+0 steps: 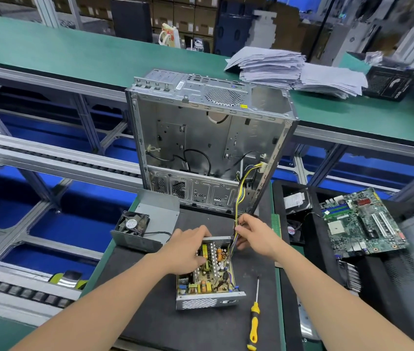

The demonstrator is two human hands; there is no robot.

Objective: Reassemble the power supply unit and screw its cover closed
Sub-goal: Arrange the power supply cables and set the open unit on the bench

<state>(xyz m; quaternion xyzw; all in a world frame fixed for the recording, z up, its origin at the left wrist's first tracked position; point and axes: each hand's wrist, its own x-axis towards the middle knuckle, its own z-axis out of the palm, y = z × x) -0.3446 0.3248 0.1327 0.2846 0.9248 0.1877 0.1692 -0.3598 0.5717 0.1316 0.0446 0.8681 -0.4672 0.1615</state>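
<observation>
The open power supply unit [209, 282] lies on the black mat, its circuit board bare. My left hand [188, 249] grips the unit's far left edge, thumb down among the board's parts. My right hand [254, 233] pinches the yellow and black cable bundle [240, 198] where it leaves the unit's far right corner. The grey cover [160, 219] with the black fan [131, 223] lies apart at the mat's left rear, joined to the unit by a thin black wire. A yellow-handled screwdriver [254, 323] lies to the right of the unit.
An empty metal computer case [208, 138] stands upright just behind the mat, the cables running into it. A motherboard [364, 225] and a drive lie on black foam at the right. Stacked grey sheets [284, 69] sit on the far green bench. Conveyor rails run at left.
</observation>
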